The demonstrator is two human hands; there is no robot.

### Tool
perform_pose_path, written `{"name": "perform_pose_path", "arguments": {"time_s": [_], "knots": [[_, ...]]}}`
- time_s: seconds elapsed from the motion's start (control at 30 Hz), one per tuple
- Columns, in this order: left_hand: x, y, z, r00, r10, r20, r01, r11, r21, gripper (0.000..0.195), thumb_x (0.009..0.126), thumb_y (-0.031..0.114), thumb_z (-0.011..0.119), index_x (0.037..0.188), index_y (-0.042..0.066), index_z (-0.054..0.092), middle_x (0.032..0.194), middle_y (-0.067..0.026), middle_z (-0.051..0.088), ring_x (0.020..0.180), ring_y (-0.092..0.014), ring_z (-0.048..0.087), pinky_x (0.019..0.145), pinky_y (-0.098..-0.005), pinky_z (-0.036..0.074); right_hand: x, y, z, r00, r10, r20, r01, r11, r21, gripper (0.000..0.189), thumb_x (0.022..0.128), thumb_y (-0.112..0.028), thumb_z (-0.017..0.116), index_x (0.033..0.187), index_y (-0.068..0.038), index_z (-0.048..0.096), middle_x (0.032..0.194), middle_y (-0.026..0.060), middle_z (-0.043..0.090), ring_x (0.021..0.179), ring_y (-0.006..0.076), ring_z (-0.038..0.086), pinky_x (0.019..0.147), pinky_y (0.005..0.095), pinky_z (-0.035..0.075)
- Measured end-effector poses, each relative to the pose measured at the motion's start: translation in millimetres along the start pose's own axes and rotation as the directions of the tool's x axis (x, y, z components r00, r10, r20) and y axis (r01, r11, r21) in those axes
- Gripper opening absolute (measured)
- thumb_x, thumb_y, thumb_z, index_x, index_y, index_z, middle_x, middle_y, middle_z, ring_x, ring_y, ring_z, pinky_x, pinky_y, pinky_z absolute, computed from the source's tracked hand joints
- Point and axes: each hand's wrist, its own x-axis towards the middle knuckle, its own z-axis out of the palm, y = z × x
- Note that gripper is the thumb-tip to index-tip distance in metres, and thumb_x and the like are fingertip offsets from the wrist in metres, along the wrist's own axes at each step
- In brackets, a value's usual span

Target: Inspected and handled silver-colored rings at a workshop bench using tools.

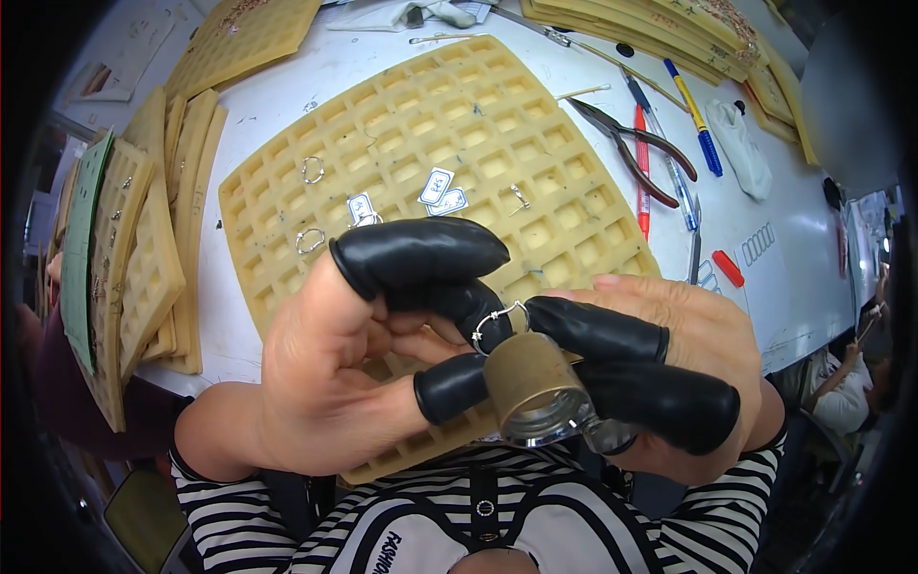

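Note:
My left hand [323, 366], with black rubber finger cots on several fingers, pinches a thin silver-coloured ring [495, 316] set with small stones. My right hand [667, 351], also in black finger cots, holds a brass-coloured jeweller's loupe [529, 377] just below the ring. One right fingertip is at the ring's edge, but contact is unclear. Beneath both hands lies a yellow tray [459, 168] with square pockets. On it rest a ring [313, 170], another ring [310, 241], a small silver piece [519, 197] and paper tags [437, 186] bearing writing. My left fingers partly cover one tagged piece.
Stacked pocketed trays [190, 208] stand at the left, more trays [645, 32] at the back right. Right of the main tray lie pliers [631, 136], a red pen [642, 172], tweezers [695, 244], a red cap [729, 268] and a white cloth piece [739, 147].

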Motion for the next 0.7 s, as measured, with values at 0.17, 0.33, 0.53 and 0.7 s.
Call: {"name": "perform_pose_path", "arguments": {"time_s": [0.17, 0.33, 0.53, 0.7], "knots": [[0.8, 2.8, -2.1, 0.999, -0.020, 0.034, 0.017, 0.996, 0.083, 0.062, 0.071, -0.011, 0.070, 0.123, -0.004, 0.036, 0.122, -0.0150, 0.045, 0.101, -0.017, 0.057, 0.079, -0.0258, 0.050, -2.6, 2.1, -0.5, 1.000, 0.005, 0.025, -0.006, 0.998, 0.060, 0.041, 0.052, -0.012, 0.071, 0.091, 0.000, 0.067, 0.098, 0.0159, 0.065, 0.086, 0.0289, 0.066, 0.073, 0.0359, 0.053], [1.7, 0.9, -3.8, 0.999, 0.009, 0.052, -0.016, 0.992, 0.126, 0.062, 0.072, -0.011, 0.070, 0.123, -0.004, 0.036, 0.123, -0.0154, 0.045, 0.101, -0.018, 0.057, 0.078, -0.0243, 0.049, -2.9, 3.2, -0.5, 0.999, -0.001, 0.046, -0.001, 1.000, 0.030, 0.038, 0.053, -0.012, 0.071, 0.089, -0.001, 0.067, 0.100, 0.0156, 0.065, 0.087, 0.0283, 0.066, 0.076, 0.0366, 0.052], [0.6, -0.6, -3.5, 0.999, -0.005, 0.040, 0.006, 1.000, -0.005, 0.061, 0.071, -0.011, 0.070, 0.122, -0.006, 0.036, 0.125, -0.0163, 0.044, 0.102, -0.016, 0.056, 0.082, -0.0272, 0.049, -2.9, 1.6, -1.4, 0.999, 0.025, 0.041, -0.026, 1.000, 0.017, 0.034, 0.053, -0.012, 0.071, 0.085, -0.003, 0.068, 0.101, 0.0145, 0.065, 0.091, 0.0262, 0.064, 0.081, 0.0387, 0.052], [1.1, -1.4, -2.7, 0.999, -0.042, 0.023, 0.044, 0.994, -0.098, 0.063, 0.071, -0.010, 0.071, 0.123, -0.006, 0.036, 0.124, -0.0160, 0.044, 0.102, -0.017, 0.056, 0.084, -0.0288, 0.050, -1.9, 3.7, -0.3, 0.998, 0.007, 0.058, -0.007, 1.000, 0.001, 0.032, 0.054, -0.013, 0.070, 0.085, -0.003, 0.068, 0.101, 0.0147, 0.065, 0.089, 0.0264, 0.065, 0.080, 0.0389, 0.052]]}}
